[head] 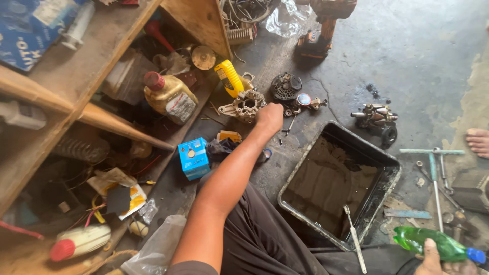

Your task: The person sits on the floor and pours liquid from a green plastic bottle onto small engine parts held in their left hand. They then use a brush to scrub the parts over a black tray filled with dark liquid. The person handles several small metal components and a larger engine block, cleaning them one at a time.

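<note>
On the oily concrete floor (407,56), the left hand (269,118) reaches to the metal housing (245,105), grip hidden; the right hand (433,257) clamps a green bottle (428,243). Better to lift the housing slowly.

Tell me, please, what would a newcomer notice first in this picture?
The left hand reaches out to a metal alternator housing on the stained concrete floor. At the lower right, the right hand grips a green plastic bottle, beside a black tray of dark liquid.

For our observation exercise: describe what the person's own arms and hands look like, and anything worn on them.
Both hands are bare, with no gloves, rings or watch visible. The left hand ends a bare forearm; a short dark sleeve edge shows at the upper arm. Only part of the right hand shows, with no sleeve in view.
</note>
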